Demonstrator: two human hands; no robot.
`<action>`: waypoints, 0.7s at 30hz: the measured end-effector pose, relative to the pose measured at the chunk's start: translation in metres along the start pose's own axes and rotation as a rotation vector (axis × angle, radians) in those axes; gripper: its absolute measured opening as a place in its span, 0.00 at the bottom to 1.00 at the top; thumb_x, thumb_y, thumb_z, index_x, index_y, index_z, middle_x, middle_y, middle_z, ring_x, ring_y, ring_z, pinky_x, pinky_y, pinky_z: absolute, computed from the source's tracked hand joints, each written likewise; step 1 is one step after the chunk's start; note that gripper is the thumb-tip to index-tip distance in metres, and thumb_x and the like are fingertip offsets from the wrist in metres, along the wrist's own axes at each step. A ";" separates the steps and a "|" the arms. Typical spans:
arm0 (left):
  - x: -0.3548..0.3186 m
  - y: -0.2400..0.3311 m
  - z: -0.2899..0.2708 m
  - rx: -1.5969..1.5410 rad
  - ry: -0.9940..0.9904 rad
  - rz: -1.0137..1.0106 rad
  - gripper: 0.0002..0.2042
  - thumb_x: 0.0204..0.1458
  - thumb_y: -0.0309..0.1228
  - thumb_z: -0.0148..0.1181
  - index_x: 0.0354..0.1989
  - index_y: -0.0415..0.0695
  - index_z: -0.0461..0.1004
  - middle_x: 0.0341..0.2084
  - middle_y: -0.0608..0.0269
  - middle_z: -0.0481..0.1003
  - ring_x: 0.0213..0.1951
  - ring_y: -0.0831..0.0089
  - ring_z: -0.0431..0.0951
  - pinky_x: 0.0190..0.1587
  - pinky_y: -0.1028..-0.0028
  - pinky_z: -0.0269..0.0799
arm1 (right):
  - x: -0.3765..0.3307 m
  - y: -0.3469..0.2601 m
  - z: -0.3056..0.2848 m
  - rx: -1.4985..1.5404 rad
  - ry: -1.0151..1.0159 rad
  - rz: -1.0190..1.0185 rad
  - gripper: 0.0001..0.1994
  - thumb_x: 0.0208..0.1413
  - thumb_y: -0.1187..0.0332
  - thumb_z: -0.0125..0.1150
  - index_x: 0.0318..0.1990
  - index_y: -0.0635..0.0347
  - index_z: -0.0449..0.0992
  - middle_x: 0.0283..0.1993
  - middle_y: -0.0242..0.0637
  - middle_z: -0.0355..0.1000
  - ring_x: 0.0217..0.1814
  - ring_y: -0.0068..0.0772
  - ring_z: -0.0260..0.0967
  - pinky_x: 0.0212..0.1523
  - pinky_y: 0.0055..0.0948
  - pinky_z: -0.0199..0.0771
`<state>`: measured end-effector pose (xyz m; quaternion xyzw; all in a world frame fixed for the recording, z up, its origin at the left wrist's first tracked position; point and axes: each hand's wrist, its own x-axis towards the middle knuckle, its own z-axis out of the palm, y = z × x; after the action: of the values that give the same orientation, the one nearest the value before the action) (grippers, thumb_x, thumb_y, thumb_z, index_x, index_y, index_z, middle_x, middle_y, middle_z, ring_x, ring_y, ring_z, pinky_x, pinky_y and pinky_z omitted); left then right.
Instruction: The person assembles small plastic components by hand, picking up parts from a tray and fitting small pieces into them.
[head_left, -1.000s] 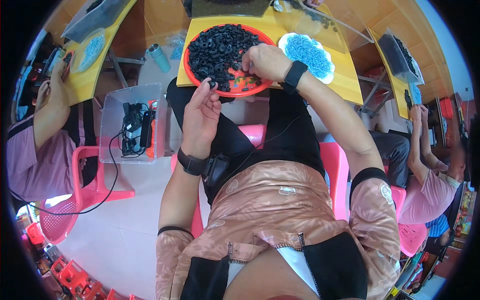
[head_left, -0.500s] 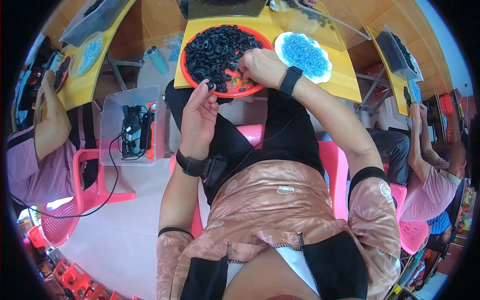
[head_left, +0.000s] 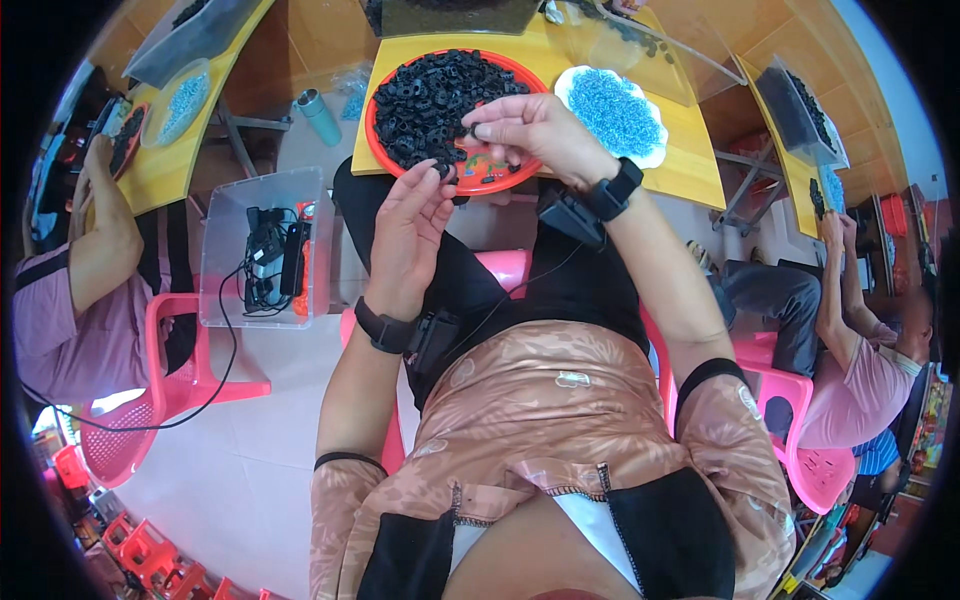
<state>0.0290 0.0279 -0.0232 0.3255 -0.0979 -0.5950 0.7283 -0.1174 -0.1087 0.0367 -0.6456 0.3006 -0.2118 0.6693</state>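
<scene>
A round red tray (head_left: 536,80) heaped with small black plastic parts (head_left: 430,95) sits at the near edge of the yellow table. At its front rim my left hand (head_left: 412,215) pinches one small black part (head_left: 441,169) between thumb and fingertips. Over the tray's right side, my right hand (head_left: 530,130) has another small black part (head_left: 473,130) between thumb and forefinger. The two held parts are apart. Right of the tray lies a white scalloped plate (head_left: 655,155) full of small clear-blue pieces (head_left: 612,112); neither hand touches it.
The yellow table (head_left: 690,185) carries a clear bin at its back. On the floor to my left stand a clear plastic box (head_left: 215,290) with black cables and a teal bottle (head_left: 318,118). Co-workers sit at tables on both sides, on pink chairs (head_left: 190,380).
My right hand has lifted from the tray's parts and come back toward me, now showing a black part in its pinch. My left hand has shifted slightly right, still pinching its part.
</scene>
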 end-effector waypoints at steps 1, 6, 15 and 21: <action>-0.001 -0.001 0.001 0.016 -0.027 0.002 0.10 0.56 0.28 0.56 0.45 0.42 0.70 0.37 0.62 0.76 0.35 0.79 0.76 0.39 0.81 0.72 | -0.004 0.000 0.004 0.100 0.006 -0.034 0.11 0.53 0.74 0.60 0.45 0.66 0.76 0.35 0.36 0.77 0.29 0.14 0.69 0.27 0.14 0.69; -0.001 -0.003 0.005 0.057 -0.080 0.035 0.10 0.55 0.26 0.57 0.45 0.41 0.70 0.37 0.61 0.76 0.36 0.77 0.77 0.39 0.80 0.73 | -0.023 0.005 0.028 0.227 0.104 -0.010 0.12 0.55 0.71 0.60 0.47 0.62 0.77 0.31 0.28 0.75 0.23 0.11 0.62 0.23 0.13 0.64; -0.003 -0.005 0.008 0.203 -0.108 0.137 0.10 0.53 0.23 0.58 0.44 0.39 0.70 0.32 0.61 0.77 0.34 0.75 0.79 0.38 0.80 0.74 | -0.031 0.022 0.040 0.358 0.163 -0.015 0.10 0.53 0.71 0.62 0.42 0.62 0.79 0.29 0.27 0.74 0.20 0.10 0.56 0.21 0.12 0.56; -0.003 -0.004 0.009 0.245 -0.092 0.154 0.09 0.53 0.23 0.58 0.43 0.39 0.70 0.32 0.61 0.77 0.33 0.76 0.78 0.38 0.81 0.73 | -0.039 0.022 0.038 0.207 0.182 -0.012 0.08 0.53 0.72 0.62 0.40 0.63 0.79 0.31 0.30 0.76 0.26 0.11 0.65 0.24 0.11 0.59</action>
<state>0.0196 0.0271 -0.0178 0.3758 -0.2275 -0.5355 0.7213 -0.1224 -0.0528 0.0198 -0.5529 0.3329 -0.3033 0.7011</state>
